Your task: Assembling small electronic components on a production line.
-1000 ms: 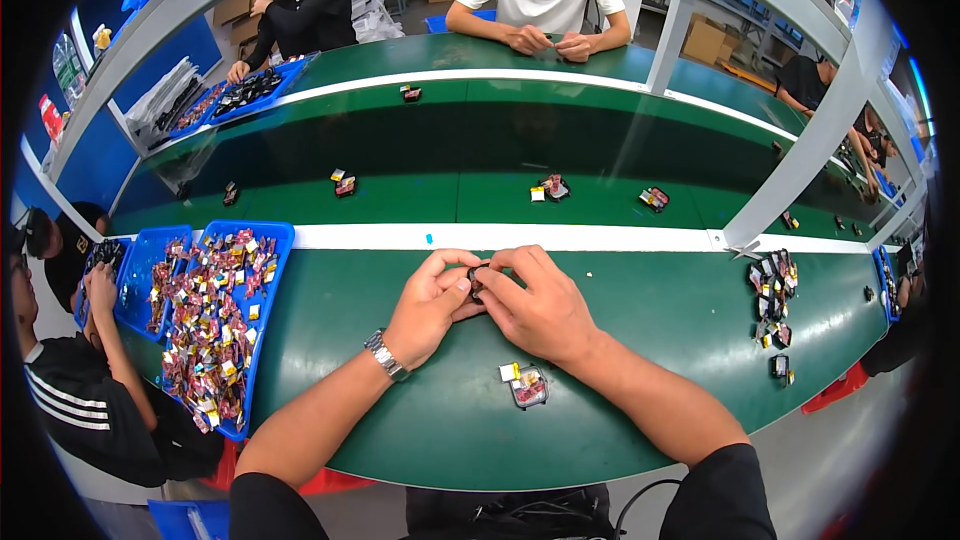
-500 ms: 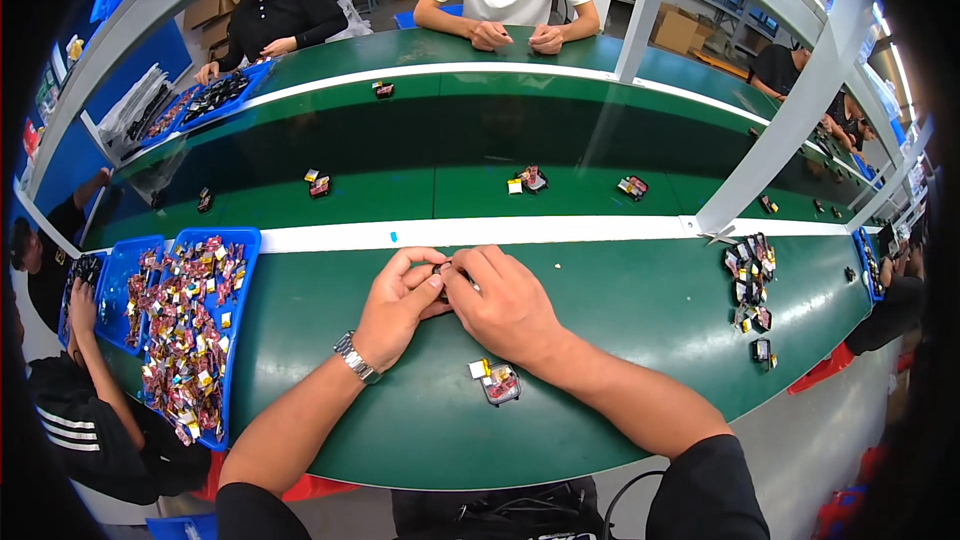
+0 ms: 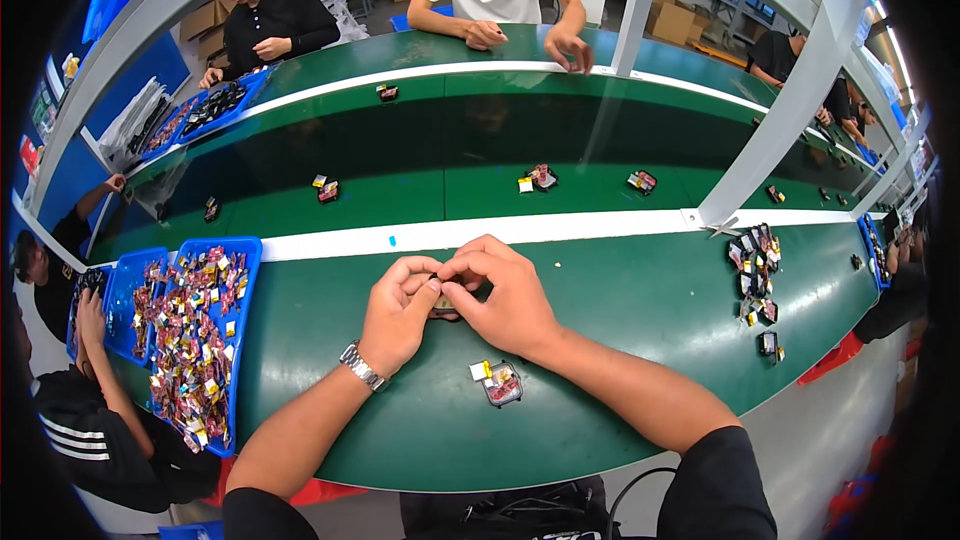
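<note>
Both grips pinch one small part together.
Left hand [image 3: 398,312] and right hand [image 3: 505,298] clamp a small, mostly hidden part [image 3: 444,302], perhaps a cell, mid-counter [image 3: 620,300]; another small pack [image 3: 500,383] lies toward the near edge.

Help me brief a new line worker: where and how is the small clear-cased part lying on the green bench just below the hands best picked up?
Probably from above, pinching the two long sides of the clear-cased part: it lies flat on the bench, apart from both hands, with its small yellow tab sticking out on the left.
</note>
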